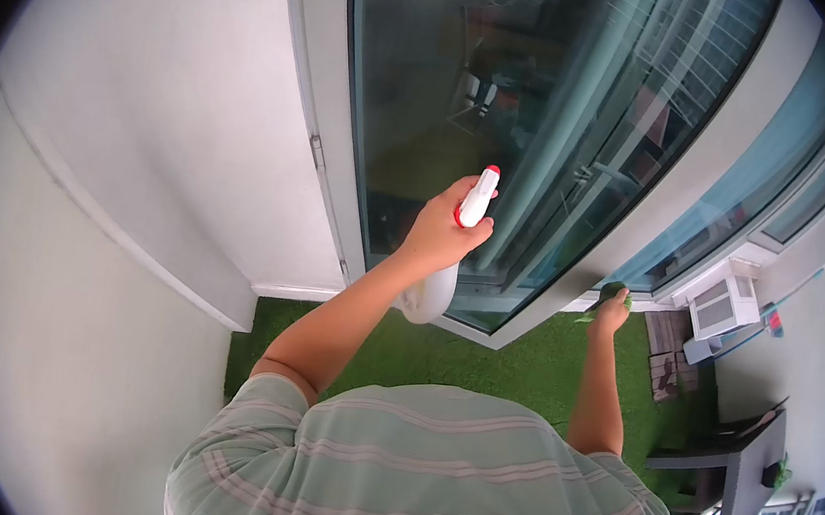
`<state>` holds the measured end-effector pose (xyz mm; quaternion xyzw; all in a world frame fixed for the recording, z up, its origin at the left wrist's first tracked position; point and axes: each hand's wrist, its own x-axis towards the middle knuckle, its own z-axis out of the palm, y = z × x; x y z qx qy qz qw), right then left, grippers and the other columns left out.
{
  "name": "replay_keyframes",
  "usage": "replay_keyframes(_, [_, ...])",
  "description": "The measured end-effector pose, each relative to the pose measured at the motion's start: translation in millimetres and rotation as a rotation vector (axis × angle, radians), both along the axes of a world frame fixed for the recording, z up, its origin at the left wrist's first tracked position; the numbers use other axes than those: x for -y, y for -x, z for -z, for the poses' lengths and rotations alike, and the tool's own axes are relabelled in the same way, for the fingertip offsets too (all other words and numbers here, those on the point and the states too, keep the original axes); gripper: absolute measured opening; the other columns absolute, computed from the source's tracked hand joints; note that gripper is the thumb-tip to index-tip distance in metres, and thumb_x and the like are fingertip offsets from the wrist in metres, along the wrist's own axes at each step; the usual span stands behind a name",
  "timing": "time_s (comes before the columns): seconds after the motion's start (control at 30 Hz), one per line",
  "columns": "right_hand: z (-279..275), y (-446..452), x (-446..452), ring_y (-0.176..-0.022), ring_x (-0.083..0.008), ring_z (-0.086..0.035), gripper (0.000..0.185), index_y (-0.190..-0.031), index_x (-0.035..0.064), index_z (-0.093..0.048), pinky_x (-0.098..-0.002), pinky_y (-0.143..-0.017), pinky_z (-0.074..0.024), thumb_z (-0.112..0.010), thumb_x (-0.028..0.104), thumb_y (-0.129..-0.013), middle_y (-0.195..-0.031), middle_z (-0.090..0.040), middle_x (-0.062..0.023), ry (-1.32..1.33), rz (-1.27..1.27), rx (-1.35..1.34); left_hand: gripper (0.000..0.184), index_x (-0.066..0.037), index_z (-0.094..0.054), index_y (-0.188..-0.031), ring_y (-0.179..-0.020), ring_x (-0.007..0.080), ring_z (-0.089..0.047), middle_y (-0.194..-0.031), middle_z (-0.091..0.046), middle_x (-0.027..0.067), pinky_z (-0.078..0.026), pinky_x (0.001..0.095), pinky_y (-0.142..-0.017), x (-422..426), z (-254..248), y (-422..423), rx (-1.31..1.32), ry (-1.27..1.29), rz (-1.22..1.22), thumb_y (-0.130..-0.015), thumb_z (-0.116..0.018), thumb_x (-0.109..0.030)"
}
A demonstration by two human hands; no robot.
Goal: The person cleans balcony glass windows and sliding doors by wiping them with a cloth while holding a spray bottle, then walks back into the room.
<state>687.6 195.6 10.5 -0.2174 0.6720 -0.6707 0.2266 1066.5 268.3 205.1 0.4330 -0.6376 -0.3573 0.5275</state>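
My left hand (pixel 441 228) is closed around the neck of a spray bottle (pixel 429 294) with a white and red trigger head. Its nozzle points away from me at the glass pane (pixel 448 110) of a white-framed door. The pale bottle body hangs below my fingers, partly covered by my wrist. Off to the right, my right hand (pixel 612 311) grips a bunched green cloth (pixel 616 291), low beside the door's outer edge. Reflections of furniture and rails show in the glass.
Green artificial turf (pixel 521 370) covers the floor. A white wall (pixel 147 109) stands at the left. At the right are a white slatted box (pixel 725 308), a patterned mat (pixel 669 355) and a dark grey table (pixel 752 474). More window panes (pixel 740 201) run behind the door.
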Motion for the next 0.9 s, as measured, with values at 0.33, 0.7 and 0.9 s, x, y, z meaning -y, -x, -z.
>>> replay_keyframes(0.33, [-75.8, -10.8, 52.1, -0.093, -0.026, -0.057, 0.052, -0.121, -0.0014, -0.047, -0.0429, -0.082, -0.0478, -0.049, 0.043, -0.094, -0.111, -0.057, -0.0123, 0.142, -0.35, 0.343, 0.032, -0.002, -0.059, -0.108, -0.068, 0.0092, -0.06, -0.087, -0.065, 0.0036, -0.051, 0.025, -0.056, 59.6, -20.2, 33.3, -0.151, -0.096, 0.118, -0.079, -0.066, -0.013])
replay_keyframes(0.7, [-98.0, -23.2, 142.1, -0.093, -0.0243, -0.061, 0.041, -0.121, 0.0038, -0.049, -0.0406, -0.078, -0.0497, -0.047, 0.036, -0.096, -0.105, -0.06, -0.0099, 0.101, -0.443, 0.387, 0.021, -0.002, -0.061, -0.096, -0.059, 0.0109, -0.059, -0.073, -0.061, 0.0041, -0.05, 0.0259, -0.056, 146.4, -42.1, 80.9, -0.025, -0.064, 0.12, -0.082, -0.062, -0.018])
replay_keyframes(0.9, [-116.6, -22.5, 150.8, -0.075, -0.021, -0.058, 0.026, -0.109, 0.0008, -0.054, -0.032, -0.062, -0.0465, -0.052, 0.012, -0.085, -0.092, -0.058, -0.0086, 0.02, -0.57, 0.337, 0.018, -0.002, -0.059, -0.093, -0.06, 0.0117, -0.059, -0.074, -0.061, 0.0046, -0.051, 0.0265, -0.059, 181.4, -40.8, 94.4, -0.069, -0.032, 0.043, -0.081, -0.061, -0.015])
